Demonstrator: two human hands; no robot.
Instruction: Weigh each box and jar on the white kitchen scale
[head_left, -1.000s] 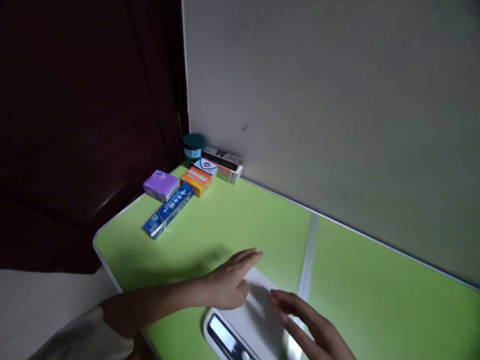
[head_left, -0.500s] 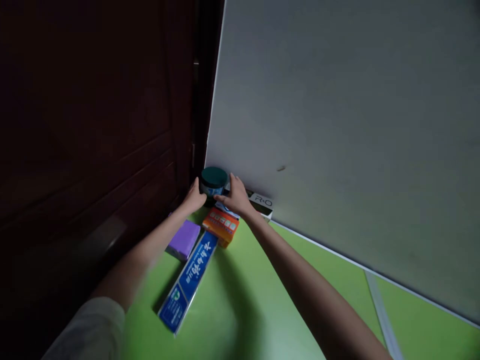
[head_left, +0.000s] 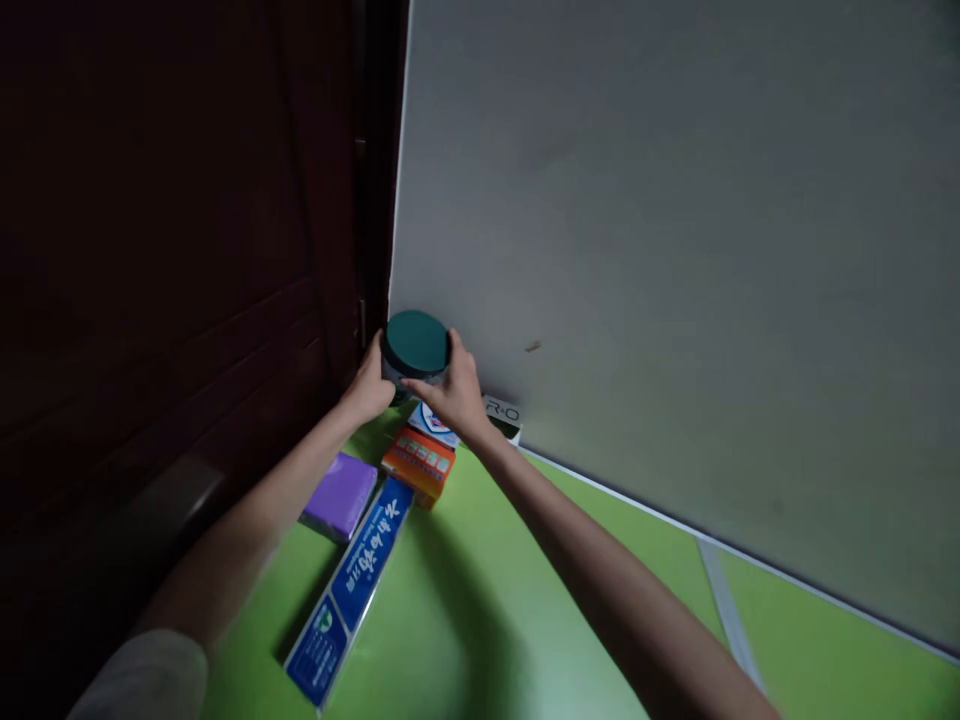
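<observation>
Between my two hands is a round jar with a dark green lid (head_left: 418,342). My left hand (head_left: 370,382) grips its left side, and my right hand (head_left: 459,392) clasps the right side with the thumb across the front. The jar appears raised a little above the things below it. Just under it lies a white and blue packet (head_left: 433,422), partly hidden by my right hand. Nearer to me are an orange box (head_left: 420,463), a purple pack (head_left: 341,495) and a long blue toothpaste box (head_left: 351,592).
A white and dark box marked R&O (head_left: 502,415) lies against the grey wall panel (head_left: 660,260). On the left stands a dark brown door (head_left: 172,240). The green surface (head_left: 570,610) has a pale strip (head_left: 727,605) at the right.
My hands have closed around the green-lidded jar and lifted it slightly towards me. More of the white and blue packet shows below it. The whole view has shifted a little.
</observation>
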